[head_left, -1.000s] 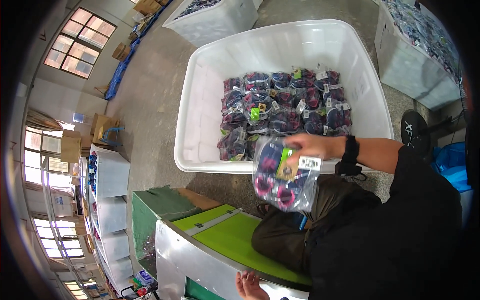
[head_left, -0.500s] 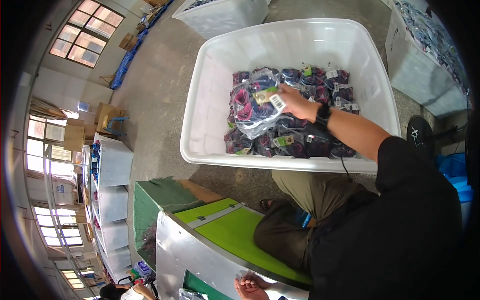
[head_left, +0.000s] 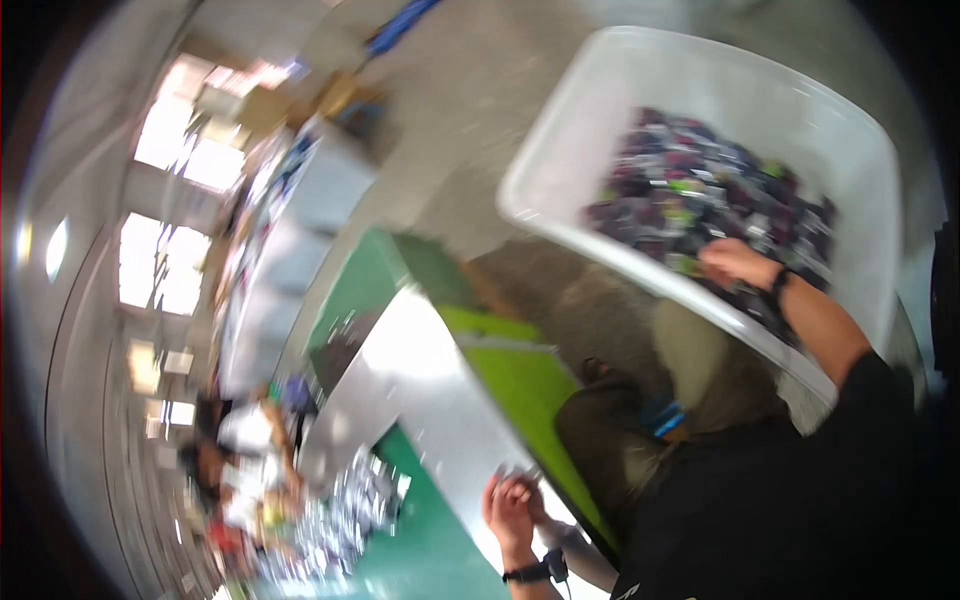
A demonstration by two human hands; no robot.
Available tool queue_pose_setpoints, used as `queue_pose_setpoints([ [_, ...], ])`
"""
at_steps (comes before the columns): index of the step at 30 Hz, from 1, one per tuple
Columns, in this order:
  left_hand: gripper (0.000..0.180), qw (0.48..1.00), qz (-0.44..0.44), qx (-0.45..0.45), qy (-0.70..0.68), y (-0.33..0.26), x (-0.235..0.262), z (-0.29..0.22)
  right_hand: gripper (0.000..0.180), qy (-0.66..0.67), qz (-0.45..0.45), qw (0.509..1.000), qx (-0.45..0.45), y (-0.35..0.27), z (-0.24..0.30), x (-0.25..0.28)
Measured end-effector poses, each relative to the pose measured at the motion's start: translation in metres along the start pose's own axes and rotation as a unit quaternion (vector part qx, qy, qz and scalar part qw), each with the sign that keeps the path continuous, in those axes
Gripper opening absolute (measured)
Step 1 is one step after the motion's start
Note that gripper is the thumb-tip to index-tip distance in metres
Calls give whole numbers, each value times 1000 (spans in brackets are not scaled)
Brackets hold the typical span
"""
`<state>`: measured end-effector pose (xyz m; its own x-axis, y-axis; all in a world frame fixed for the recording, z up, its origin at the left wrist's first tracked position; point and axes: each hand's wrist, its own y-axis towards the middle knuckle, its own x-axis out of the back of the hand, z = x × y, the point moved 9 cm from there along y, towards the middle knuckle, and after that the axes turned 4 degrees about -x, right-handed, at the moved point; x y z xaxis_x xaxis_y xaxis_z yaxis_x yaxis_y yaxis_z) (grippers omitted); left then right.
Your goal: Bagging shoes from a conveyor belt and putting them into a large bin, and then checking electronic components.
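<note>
1. Filling the upper right: large white plastic tub (head_left: 560, 150), tilted in the blurred view, walls bare, floor covered with a heap of dark purple packets (head_left: 700, 190).
2. Running across the middle: metal-and-green conveyor (head_left: 420, 380), lime-green belt beside the knees.
3. Resting among the packets at the near wall of the tub: right hand (head_left: 735, 262), black band on the wrist, fingers curled down into the heap; too blurred to tell whether closed on a packet.
4. Sitting low on the conveyor's edge: left hand (head_left: 508, 510), watch at the wrist, fingers bent against the metal; grip cannot be made out.
</note>
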<state>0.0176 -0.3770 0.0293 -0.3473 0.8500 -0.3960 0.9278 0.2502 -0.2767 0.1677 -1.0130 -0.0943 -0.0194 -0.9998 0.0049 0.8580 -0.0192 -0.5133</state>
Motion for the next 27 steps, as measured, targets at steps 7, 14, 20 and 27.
queue_pose_setpoints([
  [7,30,990,60,127,19,9,-21,-2,26,-73,-18,993,95,3,52,-41],
  [14,31,990,-12,97,103,-1,55,-68,32,-217,-83,918,322,13,98,-108],
  [20,32,984,-132,10,120,14,145,-146,34,-260,-169,863,399,-14,96,-111],
  [27,31,921,-333,-88,185,55,271,-189,31,-293,-198,856,377,-23,109,-129],
])
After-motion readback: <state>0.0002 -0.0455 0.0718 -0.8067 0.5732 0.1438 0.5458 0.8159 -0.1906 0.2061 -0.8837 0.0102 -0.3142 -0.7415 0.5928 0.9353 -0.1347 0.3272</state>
